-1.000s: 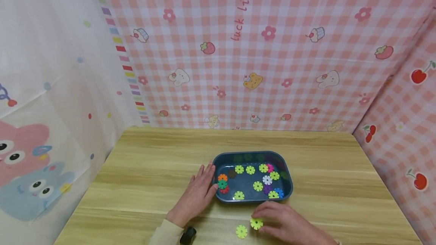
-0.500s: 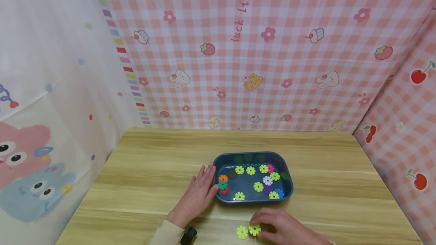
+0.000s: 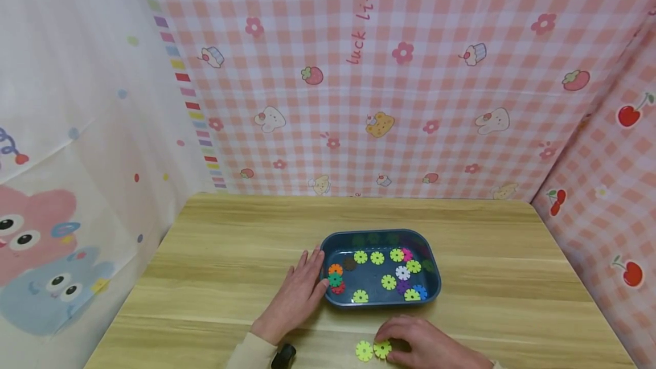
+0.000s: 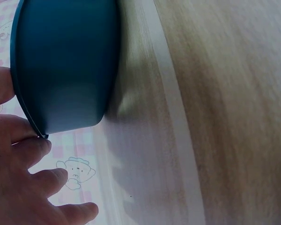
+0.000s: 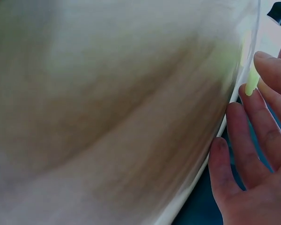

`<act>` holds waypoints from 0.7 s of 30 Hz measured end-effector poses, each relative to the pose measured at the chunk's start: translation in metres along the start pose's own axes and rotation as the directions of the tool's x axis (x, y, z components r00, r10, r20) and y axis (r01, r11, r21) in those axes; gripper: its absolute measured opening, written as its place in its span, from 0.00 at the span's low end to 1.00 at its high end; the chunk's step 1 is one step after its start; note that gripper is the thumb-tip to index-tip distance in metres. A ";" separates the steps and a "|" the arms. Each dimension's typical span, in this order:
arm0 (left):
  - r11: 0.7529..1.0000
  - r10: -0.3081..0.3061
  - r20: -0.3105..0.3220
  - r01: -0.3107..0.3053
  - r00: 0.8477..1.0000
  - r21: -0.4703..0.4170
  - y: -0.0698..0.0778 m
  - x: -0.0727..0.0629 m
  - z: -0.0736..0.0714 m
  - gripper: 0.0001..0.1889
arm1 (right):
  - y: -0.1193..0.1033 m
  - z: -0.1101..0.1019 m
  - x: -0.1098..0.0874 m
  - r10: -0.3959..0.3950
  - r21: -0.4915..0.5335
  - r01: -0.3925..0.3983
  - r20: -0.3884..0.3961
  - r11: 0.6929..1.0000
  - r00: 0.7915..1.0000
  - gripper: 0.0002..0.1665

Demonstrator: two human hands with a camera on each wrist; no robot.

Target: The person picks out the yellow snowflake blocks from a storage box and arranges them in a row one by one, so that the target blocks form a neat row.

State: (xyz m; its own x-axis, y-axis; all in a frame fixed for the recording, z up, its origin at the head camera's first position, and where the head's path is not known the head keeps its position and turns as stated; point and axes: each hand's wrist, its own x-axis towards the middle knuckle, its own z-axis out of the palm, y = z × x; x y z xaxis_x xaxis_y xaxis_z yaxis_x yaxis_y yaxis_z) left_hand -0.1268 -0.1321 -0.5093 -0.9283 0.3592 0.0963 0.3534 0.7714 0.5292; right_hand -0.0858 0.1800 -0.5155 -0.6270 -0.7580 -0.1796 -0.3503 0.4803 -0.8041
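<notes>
At left end of tray [image 3: 366,279], left hand [image 3: 297,295] rests spread, likely steadying it; nearer, right hand [image 3: 422,345] pinches yellow-green disc [image 3: 382,349].

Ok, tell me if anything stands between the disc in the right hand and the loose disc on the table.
Nothing visible does: the held disc sits edge to edge, or nearly, with the loose disc. Only the right hand is near, its index fingertip at the held disc's far edge.
</notes>
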 end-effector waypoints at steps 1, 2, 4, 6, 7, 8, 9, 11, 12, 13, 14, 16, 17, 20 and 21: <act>1.000 0.000 0.000 0.000 1.000 -0.001 0.000 0.000 0.000 0.31 | 0.000 0.000 0.001 0.001 -0.005 -0.001 -0.001 1.000 1.000 0.15; 1.000 0.000 0.000 0.000 1.000 -0.002 0.000 0.000 0.000 0.31 | 0.000 0.000 0.001 -0.001 -0.014 0.001 -0.001 1.000 1.000 0.15; 1.000 -0.001 0.002 0.001 1.000 -0.002 -0.001 0.000 0.001 0.31 | 0.000 0.000 0.002 -0.007 -0.031 0.007 -0.002 0.999 1.000 0.16; 1.000 -0.001 0.004 0.001 1.000 -0.001 -0.001 0.000 0.001 0.31 | 0.001 0.000 0.002 -0.001 -0.041 0.001 -0.003 0.999 1.000 0.15; 1.000 0.000 0.004 0.000 1.000 -0.002 -0.001 0.000 0.001 0.31 | 0.001 0.000 0.002 -0.002 -0.047 0.002 -0.004 0.999 1.000 0.15; 1.000 0.000 0.004 0.000 1.000 0.000 -0.001 0.000 0.001 0.31 | 0.001 0.000 0.002 -0.004 -0.052 0.004 -0.005 0.999 1.000 0.15; 1.000 0.000 0.004 0.000 1.000 0.002 -0.001 0.000 0.001 0.31 | 0.001 0.000 0.002 -0.002 -0.052 0.002 -0.005 0.999 1.000 0.15; 1.000 0.001 0.004 -0.001 1.000 0.004 -0.001 0.001 0.000 0.31 | 0.001 0.000 0.003 0.008 -0.046 -0.008 -0.005 0.999 1.000 0.15; 1.000 0.002 0.004 -0.002 1.000 0.004 -0.001 0.001 0.000 0.31 | 0.001 0.000 0.003 0.009 -0.044 -0.009 -0.004 0.999 1.000 0.15; 1.000 0.003 0.004 -0.003 1.000 0.004 -0.001 0.001 0.000 0.31 | 0.001 0.000 0.003 0.007 -0.044 -0.007 -0.005 0.999 1.000 0.15; 1.000 0.003 0.005 -0.003 1.000 0.003 -0.001 0.001 0.000 0.31 | 0.001 0.000 0.004 0.007 -0.046 -0.007 -0.005 0.999 1.000 0.15; 1.000 0.003 0.006 -0.003 1.000 0.002 -0.001 0.001 0.000 0.31 | 0.002 0.001 0.004 0.004 -0.051 -0.004 -0.008 0.999 1.000 0.15; 1.000 0.003 0.006 -0.003 1.000 0.002 -0.001 0.001 0.001 0.31 | 0.002 0.001 0.004 -0.001 -0.056 0.001 -0.009 0.998 1.000 0.15; 1.000 0.003 0.006 -0.003 1.000 0.002 -0.002 0.001 0.001 0.31 | 0.003 0.001 0.004 -0.014 -0.071 0.013 -0.013 0.997 1.000 0.15; 1.000 0.002 0.007 -0.002 1.000 0.003 -0.002 0.001 0.001 0.31 | 0.003 0.001 0.004 -0.014 -0.071 0.013 -0.013 0.997 1.000 0.15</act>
State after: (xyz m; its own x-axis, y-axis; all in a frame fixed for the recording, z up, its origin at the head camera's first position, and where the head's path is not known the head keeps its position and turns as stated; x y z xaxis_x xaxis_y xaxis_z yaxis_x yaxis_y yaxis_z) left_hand -0.1279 -0.1327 -0.5109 -0.9267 0.3644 0.0918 0.3558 0.7724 0.5262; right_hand -0.0888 0.1777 -0.5190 -0.6310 -0.7589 -0.1609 -0.4072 0.5005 -0.7640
